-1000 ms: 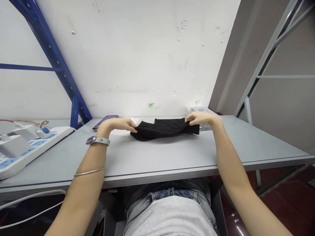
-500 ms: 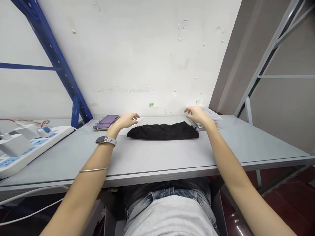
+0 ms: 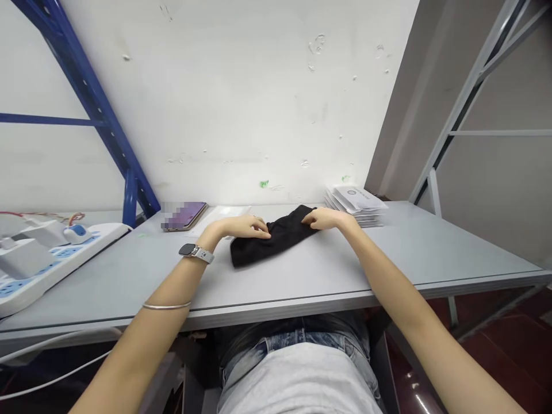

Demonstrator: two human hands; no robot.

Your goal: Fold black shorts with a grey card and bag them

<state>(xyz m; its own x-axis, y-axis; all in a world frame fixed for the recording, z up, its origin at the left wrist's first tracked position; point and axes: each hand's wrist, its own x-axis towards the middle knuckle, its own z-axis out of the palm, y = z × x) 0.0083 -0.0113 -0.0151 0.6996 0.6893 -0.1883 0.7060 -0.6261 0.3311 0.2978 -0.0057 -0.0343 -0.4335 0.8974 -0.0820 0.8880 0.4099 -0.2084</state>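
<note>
Hands (image 3: 245,227) (image 3: 325,218), two, half-curled on one black cloth (image 3: 283,234), grip unclear; one power strip (image 3: 69,251) leftward

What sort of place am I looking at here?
Perhaps a simple workroom or workshop, going by the plain grey table, the blue metal frame near the scuffed white wall, and the long power strip.

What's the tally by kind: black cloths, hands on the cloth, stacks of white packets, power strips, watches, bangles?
Black cloth: 1
Hands on it: 2, left hand and right hand
Stack of white packets: 1
Power strip: 1
Watch: 1
Bangle: 1
Total: 7
</note>
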